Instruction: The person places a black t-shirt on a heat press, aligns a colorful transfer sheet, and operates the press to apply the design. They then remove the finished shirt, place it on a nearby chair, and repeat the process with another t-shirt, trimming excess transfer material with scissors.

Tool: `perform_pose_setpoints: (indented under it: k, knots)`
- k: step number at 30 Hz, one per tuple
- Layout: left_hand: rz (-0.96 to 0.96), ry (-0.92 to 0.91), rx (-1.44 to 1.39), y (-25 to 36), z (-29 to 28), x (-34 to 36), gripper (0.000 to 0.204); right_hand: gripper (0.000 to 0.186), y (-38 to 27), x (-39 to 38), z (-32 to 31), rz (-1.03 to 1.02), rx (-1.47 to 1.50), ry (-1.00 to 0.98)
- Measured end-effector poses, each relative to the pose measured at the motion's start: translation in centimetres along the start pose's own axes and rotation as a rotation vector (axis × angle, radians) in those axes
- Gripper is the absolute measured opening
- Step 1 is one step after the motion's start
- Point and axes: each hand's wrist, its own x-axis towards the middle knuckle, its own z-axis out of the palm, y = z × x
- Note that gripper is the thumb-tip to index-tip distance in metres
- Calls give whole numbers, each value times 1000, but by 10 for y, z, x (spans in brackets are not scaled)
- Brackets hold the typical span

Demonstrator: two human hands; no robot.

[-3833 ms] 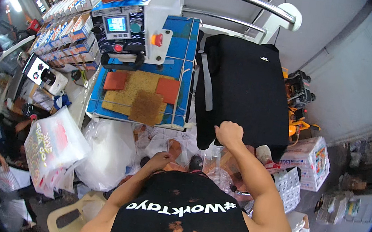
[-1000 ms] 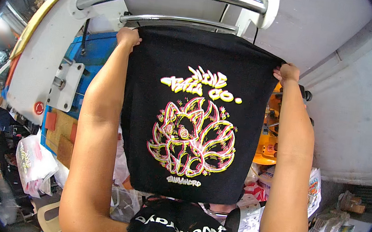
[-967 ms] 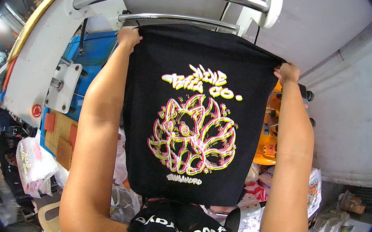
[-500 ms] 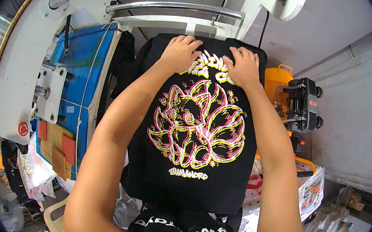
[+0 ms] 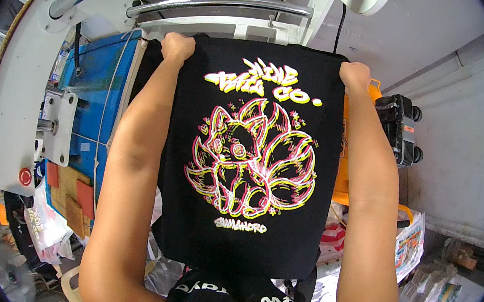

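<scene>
A black fabric bag with a pink and yellow printed fox figure and yellow lettering lies spread flat in front of me, on the plate of a white press machine. My left hand grips its far left corner. My right hand grips its far right corner. Both arms reach straight out along the bag's two sides. The near edge of the bag hangs just above my black shirt.
A blue panel with brown pads sits left of the bag. Curved metal bars run across the far side. An orange container and a black machine stand to the right. Plastic bags and packages lie below.
My hands have moved apart from the middle of the bag's far edge to its two far corners. The bag now lies pulled flat and square.
</scene>
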Motion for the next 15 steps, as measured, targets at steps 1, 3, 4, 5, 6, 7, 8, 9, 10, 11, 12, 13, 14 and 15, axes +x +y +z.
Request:
perform_pose_setpoints:
  k: [1, 3, 4, 5, 6, 7, 8, 9, 10, 11, 12, 13, 14, 15]
  knots:
    - [27, 40, -33, -1, 1, -1, 32, 33, 1, -3, -1, -5, 16, 18]
    - [75, 61, 37, 1, 1, -10, 28, 32, 1, -17, -1, -18, 50, 47]
    - [147, 63, 104, 4, 1, -18, 28, 31, -1, -26, 1, -165, -83, 135]
    - [202, 49, 186, 6, 1, -27, 27, 31, -5, -39, 5, -310, -219, 219]
    - [472, 197, 202, 12, 4, -41, 26, 30, -8, -54, 9, -441, -360, 299]
    - [685, 310, 240, 18, 9, -58, 25, 31, -13, -72, 16, -660, -405, 350]
    - [847, 198, 204, 32, 17, -70, 30, 33, -22, -88, 24, -797, -396, 201]
    - [1096, 68, 138, 40, 25, -84, 31, 34, -32, -103, 32, -965, -277, 11]
    - [1193, -128, 204, 45, 31, -95, 31, 35, -35, -122, 41, -1050, -364, -89]
    - [1124, -154, 330, 51, 37, -104, 28, 39, -41, -133, 46, -981, -418, -111]
    - [1015, -140, 383, 52, 34, -102, 28, 41, -46, -131, 42, -868, -452, -104]
    - [946, -146, 421, 53, 34, -103, 29, 43, -50, -130, 39, -773, -479, -124]
    - [865, -139, 445, 49, 29, -100, 28, 46, -50, -124, 31, -708, -534, -127]
    - [771, -118, 474, 42, 21, -98, 28, 50, -48, -118, 22, -630, -600, -135]
